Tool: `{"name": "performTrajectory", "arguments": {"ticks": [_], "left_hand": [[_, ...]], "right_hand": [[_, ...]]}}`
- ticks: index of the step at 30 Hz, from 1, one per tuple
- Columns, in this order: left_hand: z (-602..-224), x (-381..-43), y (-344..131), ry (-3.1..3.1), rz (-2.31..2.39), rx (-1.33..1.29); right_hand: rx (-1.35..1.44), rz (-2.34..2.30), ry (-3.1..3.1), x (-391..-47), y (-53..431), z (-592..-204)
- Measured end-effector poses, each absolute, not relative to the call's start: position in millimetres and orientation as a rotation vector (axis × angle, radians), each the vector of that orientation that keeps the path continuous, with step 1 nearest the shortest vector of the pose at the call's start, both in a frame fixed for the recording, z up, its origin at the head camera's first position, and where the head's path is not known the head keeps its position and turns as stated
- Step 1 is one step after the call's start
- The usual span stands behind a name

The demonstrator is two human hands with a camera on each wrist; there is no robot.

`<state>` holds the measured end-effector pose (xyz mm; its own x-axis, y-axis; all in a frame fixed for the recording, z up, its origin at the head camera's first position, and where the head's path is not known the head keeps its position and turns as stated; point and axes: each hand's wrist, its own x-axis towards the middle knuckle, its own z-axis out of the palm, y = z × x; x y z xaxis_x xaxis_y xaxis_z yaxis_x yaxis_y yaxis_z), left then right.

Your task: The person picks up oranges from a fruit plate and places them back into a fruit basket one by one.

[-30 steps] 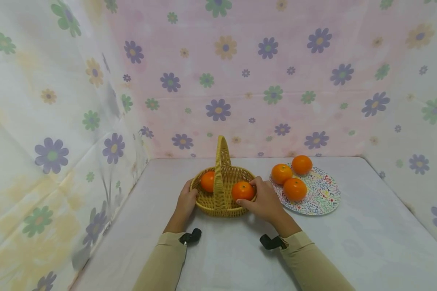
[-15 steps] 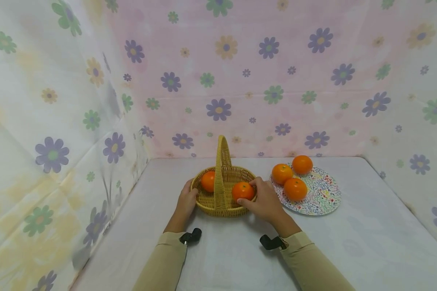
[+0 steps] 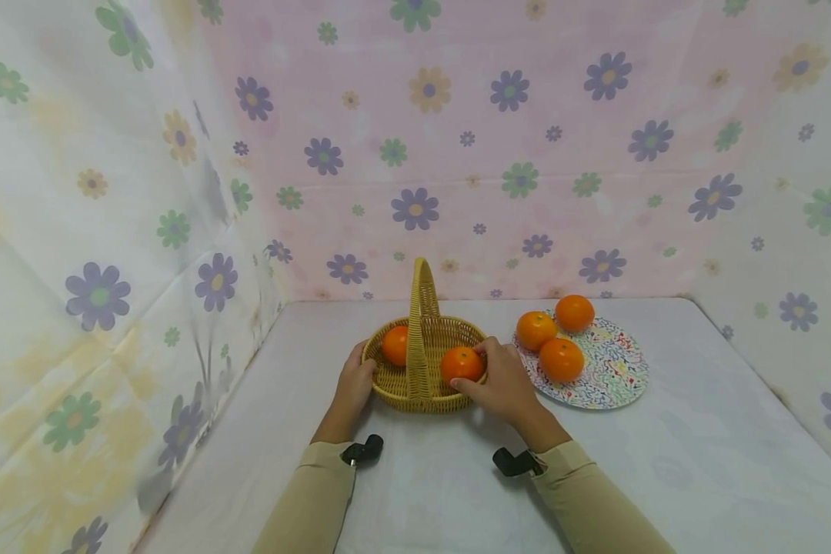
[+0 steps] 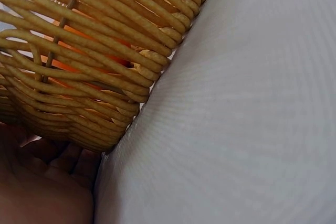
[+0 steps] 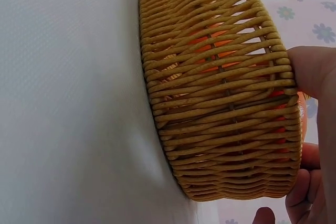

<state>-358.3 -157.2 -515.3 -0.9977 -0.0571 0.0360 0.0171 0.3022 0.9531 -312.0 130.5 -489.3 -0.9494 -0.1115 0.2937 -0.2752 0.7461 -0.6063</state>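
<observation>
A yellow woven basket (image 3: pixel 418 396) with a tall arched handle stands on the table in the head view. One orange mandarin (image 3: pixel 394 346) lies in its left part, another mandarin (image 3: pixel 461 363) in its right part. My left hand (image 3: pixel 353 382) grips the basket's left end, thumb at the rim and fingers round the outer side. At the right end, my right hand (image 3: pixel 502 382) holds the rim with thumb and fingers apart, right beside the second mandarin. The right wrist view shows the thumb (image 5: pixel 310 69) at the woven rim, with orange showing through the gaps.
A round plate (image 3: pixel 612 369) with colourful speckles lies to the right of the basket and bears three mandarins (image 3: pixel 562 360) on its left side. White cloth covers the table (image 3: pixel 429 477). Flower-printed curtains (image 3: pixel 457 154) enclose it at the back and sides.
</observation>
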Motion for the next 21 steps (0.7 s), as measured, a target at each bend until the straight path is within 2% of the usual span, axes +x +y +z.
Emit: {"name": "performTrajectory", "arguments": {"ticks": [21], "left_hand": [[-515.0,-358.1,-157.6,-2.497,-1.811,0.033]], "right_hand": [[0.302,0.969,-2.692,-312.8,128.2,-490.1]]}}
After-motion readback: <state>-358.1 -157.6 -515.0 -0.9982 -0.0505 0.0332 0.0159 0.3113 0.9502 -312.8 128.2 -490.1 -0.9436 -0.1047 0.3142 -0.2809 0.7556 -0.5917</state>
